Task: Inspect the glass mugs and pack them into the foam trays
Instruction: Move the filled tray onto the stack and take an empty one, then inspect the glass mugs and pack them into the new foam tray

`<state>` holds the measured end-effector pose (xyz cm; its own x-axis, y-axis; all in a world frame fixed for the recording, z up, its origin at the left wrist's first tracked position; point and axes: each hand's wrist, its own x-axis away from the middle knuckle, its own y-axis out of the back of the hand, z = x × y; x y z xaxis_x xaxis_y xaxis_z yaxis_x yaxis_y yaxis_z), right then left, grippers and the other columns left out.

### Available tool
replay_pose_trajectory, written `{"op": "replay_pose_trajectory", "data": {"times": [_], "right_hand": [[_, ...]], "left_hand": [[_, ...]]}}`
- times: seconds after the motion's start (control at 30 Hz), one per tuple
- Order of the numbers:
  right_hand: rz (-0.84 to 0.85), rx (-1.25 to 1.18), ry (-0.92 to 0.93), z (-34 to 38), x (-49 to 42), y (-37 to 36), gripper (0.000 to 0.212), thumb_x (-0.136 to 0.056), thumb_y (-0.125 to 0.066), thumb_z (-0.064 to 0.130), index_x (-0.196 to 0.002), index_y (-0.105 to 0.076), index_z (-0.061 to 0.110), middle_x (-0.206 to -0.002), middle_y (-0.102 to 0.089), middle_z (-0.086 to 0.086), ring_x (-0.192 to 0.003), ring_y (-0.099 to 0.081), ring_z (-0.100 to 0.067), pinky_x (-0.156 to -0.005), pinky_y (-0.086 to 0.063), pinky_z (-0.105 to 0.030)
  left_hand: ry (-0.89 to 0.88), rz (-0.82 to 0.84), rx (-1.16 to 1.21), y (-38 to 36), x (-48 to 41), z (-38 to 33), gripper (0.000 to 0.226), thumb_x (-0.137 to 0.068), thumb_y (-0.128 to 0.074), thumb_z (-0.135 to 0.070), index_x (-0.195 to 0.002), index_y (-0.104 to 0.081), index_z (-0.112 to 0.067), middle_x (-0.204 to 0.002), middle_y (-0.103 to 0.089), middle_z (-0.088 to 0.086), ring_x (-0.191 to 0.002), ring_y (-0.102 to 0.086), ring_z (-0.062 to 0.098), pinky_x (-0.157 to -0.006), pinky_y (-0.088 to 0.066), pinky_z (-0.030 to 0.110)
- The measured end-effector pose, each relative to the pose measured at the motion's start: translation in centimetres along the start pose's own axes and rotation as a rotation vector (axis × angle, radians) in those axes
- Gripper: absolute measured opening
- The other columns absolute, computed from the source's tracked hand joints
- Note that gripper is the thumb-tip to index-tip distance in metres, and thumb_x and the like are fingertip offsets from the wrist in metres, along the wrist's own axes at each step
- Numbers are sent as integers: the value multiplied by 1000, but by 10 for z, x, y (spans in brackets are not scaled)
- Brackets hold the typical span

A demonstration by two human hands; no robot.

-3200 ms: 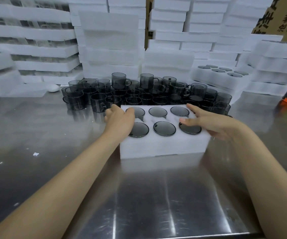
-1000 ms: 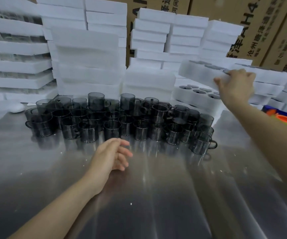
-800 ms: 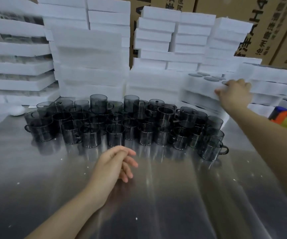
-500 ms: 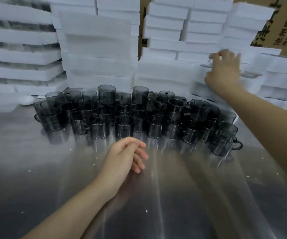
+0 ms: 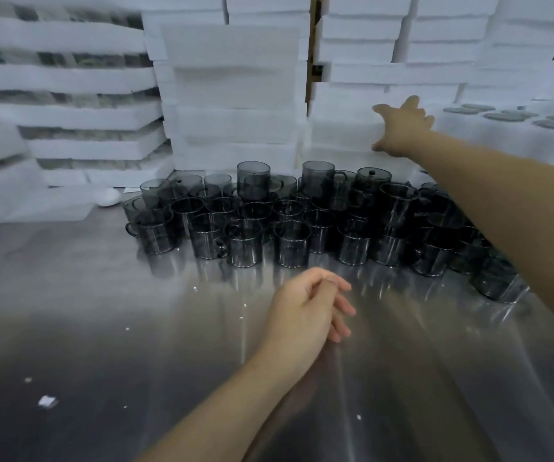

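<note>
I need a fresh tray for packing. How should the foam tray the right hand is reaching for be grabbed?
Grip the foam tray by its short ends with both hands, drawing it forward, over the glass mugs; it is a wide flat slab in a stack.

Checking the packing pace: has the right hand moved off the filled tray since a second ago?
Yes. The right hand has moved left from the filled tray onto the foam stack.

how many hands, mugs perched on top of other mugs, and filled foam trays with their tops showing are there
hands: 2 (left hand, right hand)
perched mugs: 3
filled foam tray, tops showing: 1
total: 6
</note>
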<state>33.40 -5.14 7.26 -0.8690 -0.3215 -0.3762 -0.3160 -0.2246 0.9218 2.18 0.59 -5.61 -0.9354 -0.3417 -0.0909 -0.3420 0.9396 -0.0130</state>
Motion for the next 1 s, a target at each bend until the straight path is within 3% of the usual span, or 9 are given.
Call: {"op": "replay_pose_trajectory", "data": {"times": [0.17, 0.23, 0.37, 0.5, 0.6, 0.7, 0.87, 0.93, 1.0], "right_hand": [[-372, -177, 135, 13, 29, 21, 45, -85, -70, 25, -124, -57, 8, -134, -35, -17, -117, -41, -39, -98, -38, -43], [-403, -269, 256, 27, 53, 46, 44, -84, -70, 26, -122, -57, 8, -135, -39, -13, -120, -42, -34, -91, -41, -40], [-243, -413, 460, 46, 129, 102, 38, -85, -68, 35, -115, -58, 14, -110, -61, -2, -97, -57, -21, -80, -45, -32], [20, -354, 711, 34, 248, 135, 35, -82, -57, 61, -94, -55, 29, -77, -53, 17, -69, -50, -2, -61, -37, -13], [294, -45, 806, 6, 323, 123, 53, -75, -30, 81, -110, -42, 43, -87, -48, 24, -88, -47, -4, -74, -45, -27], [473, 52, 831, -8, 368, 87, 43, -90, -34, 64, -127, -35, 43, -113, -44, 24, -110, -37, 1, -88, -39, -26], [596, -295, 734, -28, 346, 88, 65, -78, -42, 78, -138, -22, 60, -143, -24, 42, -129, -32, 14, -104, -29, -10], [596, -561, 643, -36, 317, 98, 59, -79, -47, 75, -134, -29, 64, -133, -44, 39, -114, -54, 7, -93, -42, -10], [440, -902, 450, -44, 279, 91, 45, -89, -55, 52, -133, -45, 50, -116, -66, 20, -93, -68, -3, -78, -51, -14]], "left_hand": [[-28, -23, 11, 1, -1, 0, 28, -99, -38, -5, -83, -61, -9, -61, -64, 0, -46, -56, 12, -43, -42, 19], [-42, -33, 5, 1, 1, 1, 27, -98, -38, -5, -85, -61, -9, -63, -65, -1, -51, -60, 13, -44, -42, 18], [-159, -199, -42, 13, -3, -3, 28, -99, -38, -9, -85, -62, -15, -71, -68, -2, -61, -61, 9, -46, -40, 16], [-200, -477, 118, 48, -14, -9, 24, -97, -40, -14, -78, -55, -15, -61, -65, -4, -47, -55, 5, -43, -36, 19], [-40, -659, 391, 76, -18, -11, 21, -93, -39, -9, -81, -56, -12, -51, -64, -5, -42, -56, 3, -44, -42, 18], [56, -742, 577, 83, -19, -12, 25, -92, -35, -8, -83, -58, -9, -49, -64, -4, -43, -54, 7, -44, -39, 16], [54, -611, 453, 69, -16, -13, 39, -101, -30, -22, -80, -59, -8, -51, -64, -3, -43, -54, 7, -52, -41, 20], [85, -554, 351, 66, -14, -15, 49, -103, -25, -31, -79, -61, -8, -60, -64, 1, -48, -54, 10, -53, -40, 23], [121, -522, 166, 67, -13, -16, 48, -101, -29, -36, -78, -63, -11, -67, -61, 1, -58, -52, 15, -60, -41, 28]]}}
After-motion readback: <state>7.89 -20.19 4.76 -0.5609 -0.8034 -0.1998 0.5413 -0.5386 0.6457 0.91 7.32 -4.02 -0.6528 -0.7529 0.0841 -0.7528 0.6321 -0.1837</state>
